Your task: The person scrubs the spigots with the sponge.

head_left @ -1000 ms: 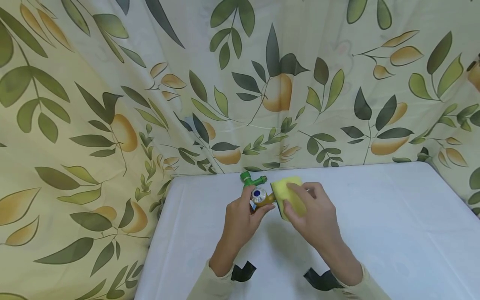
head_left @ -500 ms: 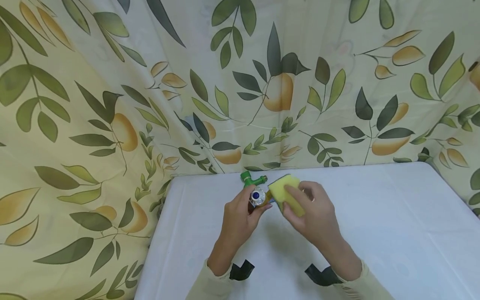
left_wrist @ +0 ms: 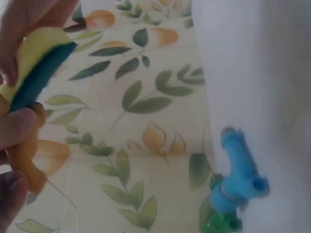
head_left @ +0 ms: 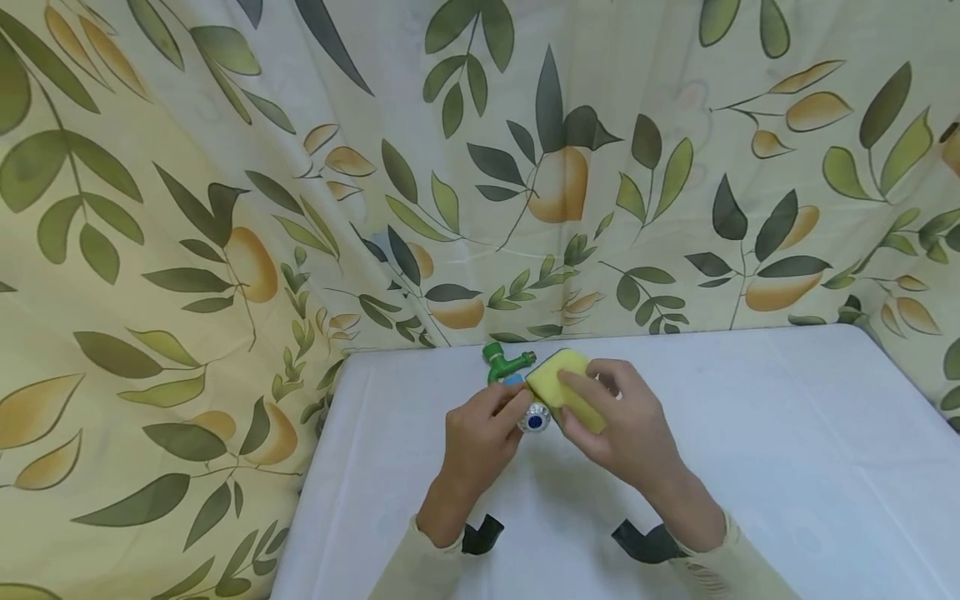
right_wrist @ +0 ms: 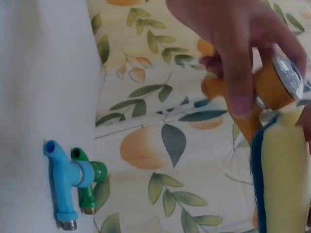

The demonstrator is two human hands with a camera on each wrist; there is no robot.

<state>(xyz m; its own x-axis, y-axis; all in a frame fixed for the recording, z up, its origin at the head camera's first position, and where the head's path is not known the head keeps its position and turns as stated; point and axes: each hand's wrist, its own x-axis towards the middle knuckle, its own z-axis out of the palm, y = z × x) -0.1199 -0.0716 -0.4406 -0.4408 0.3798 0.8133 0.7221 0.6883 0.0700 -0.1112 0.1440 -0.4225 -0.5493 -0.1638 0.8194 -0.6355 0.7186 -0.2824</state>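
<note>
My left hand (head_left: 480,437) curls round orange tap (right_wrist: 265,92), held just above white table (head_left: 750,433); my right hand (head_left: 622,429) pinches yellow sponge (head_left: 564,390), pressing it against tap; blue tap (right_wrist: 65,177), green tap (head_left: 501,362) lie beyond.

**What we can't really make out here**

From the head view, the orange tap (head_left: 534,414) is mostly buried under both hands, so we only get its shiny cap. The blue tap (head_left: 513,380) peeks out as a sliver behind the sponge (head_left: 564,388). On the left wrist view everything's blurry, and the sponge runs off the frame edge. The right wrist view crops the sponge too.
</note>
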